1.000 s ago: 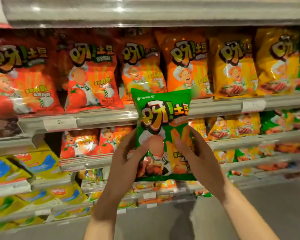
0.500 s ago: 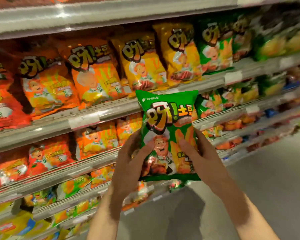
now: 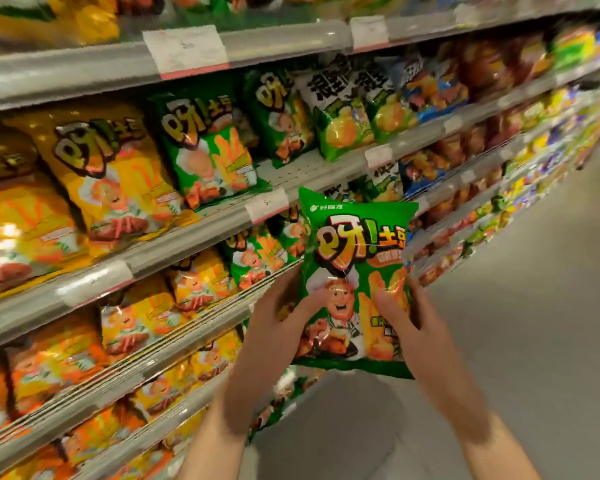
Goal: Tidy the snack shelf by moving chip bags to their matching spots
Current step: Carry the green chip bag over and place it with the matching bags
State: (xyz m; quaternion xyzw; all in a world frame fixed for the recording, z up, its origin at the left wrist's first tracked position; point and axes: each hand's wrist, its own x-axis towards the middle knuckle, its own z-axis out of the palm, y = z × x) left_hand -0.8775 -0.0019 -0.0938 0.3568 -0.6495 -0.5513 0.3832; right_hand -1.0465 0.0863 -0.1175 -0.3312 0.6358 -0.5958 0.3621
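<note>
Bag: glossy green foil chip bag [image 3: 355, 271], upright, cartoon chef and fries printed on front, held in front of the grey metal shelves [image 3: 312, 174].
Left hand [image 3: 274, 327]: gripping the bag's lower left edge.
Right hand [image 3: 413, 327]: gripping its lower right, thumb on front.

The held bag [image 3: 355, 282] is green with a cartoon chef, orange fries and yellow-red lettering. Shelf bags [image 3: 207, 152] match it in green; others [image 3: 108, 174] are yellow, and price tags [image 3: 187, 50] white with pink edges.
</note>
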